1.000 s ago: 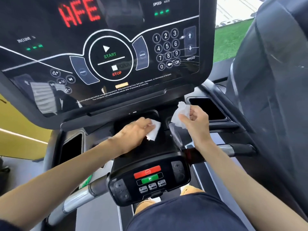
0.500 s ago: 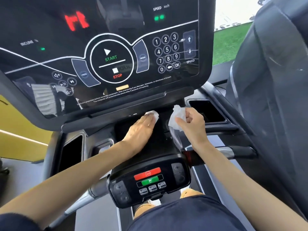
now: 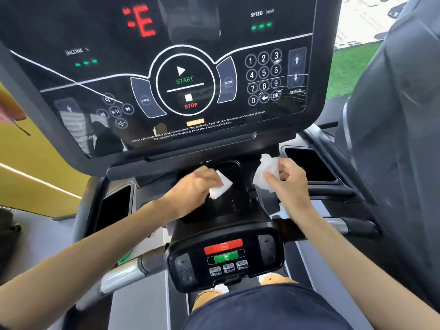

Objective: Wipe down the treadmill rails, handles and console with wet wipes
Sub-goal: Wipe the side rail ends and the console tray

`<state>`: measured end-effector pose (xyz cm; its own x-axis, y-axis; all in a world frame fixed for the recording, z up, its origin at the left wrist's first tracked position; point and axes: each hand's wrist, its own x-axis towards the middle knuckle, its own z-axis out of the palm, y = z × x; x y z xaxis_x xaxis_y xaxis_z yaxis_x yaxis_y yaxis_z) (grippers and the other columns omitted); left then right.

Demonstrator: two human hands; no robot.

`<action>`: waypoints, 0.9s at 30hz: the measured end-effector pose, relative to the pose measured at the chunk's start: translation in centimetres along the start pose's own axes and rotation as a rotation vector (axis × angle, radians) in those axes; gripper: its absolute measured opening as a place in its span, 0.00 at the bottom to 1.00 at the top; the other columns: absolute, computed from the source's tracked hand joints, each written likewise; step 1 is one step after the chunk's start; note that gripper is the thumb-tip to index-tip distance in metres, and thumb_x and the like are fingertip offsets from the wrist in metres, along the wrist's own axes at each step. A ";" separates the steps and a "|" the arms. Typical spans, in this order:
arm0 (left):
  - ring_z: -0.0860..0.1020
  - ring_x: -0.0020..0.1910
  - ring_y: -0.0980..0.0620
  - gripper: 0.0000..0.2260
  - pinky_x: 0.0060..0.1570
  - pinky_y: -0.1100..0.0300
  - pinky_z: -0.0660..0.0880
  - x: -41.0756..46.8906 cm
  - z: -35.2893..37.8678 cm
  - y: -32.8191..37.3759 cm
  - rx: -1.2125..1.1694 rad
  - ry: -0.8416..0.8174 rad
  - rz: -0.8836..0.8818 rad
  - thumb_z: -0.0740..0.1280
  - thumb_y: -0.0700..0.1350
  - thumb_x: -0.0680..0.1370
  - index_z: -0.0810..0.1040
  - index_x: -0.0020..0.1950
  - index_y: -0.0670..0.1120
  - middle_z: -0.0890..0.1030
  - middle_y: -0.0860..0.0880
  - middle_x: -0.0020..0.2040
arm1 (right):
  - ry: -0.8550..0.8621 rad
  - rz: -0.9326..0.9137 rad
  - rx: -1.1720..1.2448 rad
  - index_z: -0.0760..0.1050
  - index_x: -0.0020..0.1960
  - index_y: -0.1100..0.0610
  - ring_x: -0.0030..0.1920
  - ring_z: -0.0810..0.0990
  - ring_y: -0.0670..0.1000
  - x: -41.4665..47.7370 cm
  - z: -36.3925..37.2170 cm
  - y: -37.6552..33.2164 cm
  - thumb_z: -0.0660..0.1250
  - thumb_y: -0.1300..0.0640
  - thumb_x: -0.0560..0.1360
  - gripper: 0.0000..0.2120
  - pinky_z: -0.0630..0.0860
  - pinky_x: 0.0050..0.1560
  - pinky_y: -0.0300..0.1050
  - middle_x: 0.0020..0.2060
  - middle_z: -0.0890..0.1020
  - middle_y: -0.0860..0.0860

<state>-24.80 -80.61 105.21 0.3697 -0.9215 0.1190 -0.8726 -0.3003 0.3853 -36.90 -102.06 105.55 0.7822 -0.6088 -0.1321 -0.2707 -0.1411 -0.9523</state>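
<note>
We are wiping the black tray [image 3: 232, 206] that sits under the screen [image 3: 166, 67]. Our left hand [image 3: 190, 189] is gripping a folded wipe [image 3: 222, 186], fingers curled over it, and is pressing it onto the upper left part of the tray. Our right hand [image 3: 289, 181] is clutching a crumpled wipe [image 3: 264, 172] just to the right of the tray, up by the dark post at its top corner. Its knuckles are hiding the contact, so that wipe may be touching the plastic or hanging just clear of it.

We are judging the job to be somewhere in its console stage. The tray is getting its pass now, and the post to its right seems to be getting one too. Nothing on the glossy screen above the tray is telling us whether it is done: we are seeing only glare and reflections there, no wet streaks we could trust. Below the tray, the keypad [image 3: 226, 257] with its red and green buttons is lying untouched by either hand. The left handle [image 3: 121, 277] and right handle [image 3: 354, 226], running out to each side below the tray, are likewise free of both wipes. The rails are hardly showing, so we are counting them as work left to check.
</note>
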 end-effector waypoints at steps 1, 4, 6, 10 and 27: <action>0.78 0.52 0.42 0.22 0.47 0.54 0.78 0.0 0.2 -0.3 0.089 0.034 -0.053 0.64 0.23 0.65 0.81 0.55 0.39 0.80 0.42 0.55 | -0.010 -0.005 -0.008 0.77 0.49 0.49 0.46 0.80 0.51 0.0 0.1 -0.2 0.69 0.60 0.71 0.09 0.78 0.43 0.44 0.44 0.81 0.49; 0.69 0.69 0.44 0.32 0.66 0.52 0.70 0.0 1.3 -0.1 0.102 -0.078 -0.120 0.61 0.23 0.67 0.73 0.69 0.41 0.69 0.43 0.71 | -0.059 -0.017 -0.018 0.77 0.53 0.53 0.44 0.79 0.46 -0.2 0.7 -0.8 0.69 0.60 0.72 0.10 0.75 0.40 0.33 0.44 0.81 0.47; 0.72 0.67 0.46 0.29 0.68 0.53 0.68 0.1 1.5 -0.1 -0.038 -0.139 -0.043 0.62 0.22 0.67 0.77 0.65 0.41 0.75 0.43 0.67 | -0.087 -0.028 -0.025 0.77 0.51 0.53 0.43 0.79 0.45 -0.3 1.0 -1.0 0.70 0.61 0.72 0.09 0.73 0.39 0.30 0.42 0.81 0.46; 0.80 0.56 0.49 0.18 0.57 0.55 0.77 -1.4 0.0 0.0 -0.214 -0.191 0.000 0.65 0.25 0.69 0.83 0.54 0.40 0.83 0.46 0.55 | -0.075 -0.018 -0.035 0.77 0.49 0.52 0.45 0.80 0.49 -0.2 1.2 -0.3 0.69 0.61 0.71 0.09 0.73 0.41 0.37 0.42 0.81 0.48; 0.82 0.53 0.47 0.25 0.49 0.58 0.79 -3.8 -1.7 -1.1 0.098 0.020 -0.094 0.66 0.24 0.62 0.82 0.56 0.40 0.82 0.44 0.56 | -0.077 -0.049 -0.097 0.77 0.54 0.53 0.48 0.80 0.47 -0.3 1.4 -0.4 0.69 0.60 0.71 0.12 0.77 0.46 0.41 0.45 0.82 0.46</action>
<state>-24.72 -76.36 105.86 0.4565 -0.8834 0.1058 -0.8606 -0.4083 0.3044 -36.26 -100.77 105.62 0.8358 -0.5378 -0.1106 -0.2814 -0.2465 -0.9274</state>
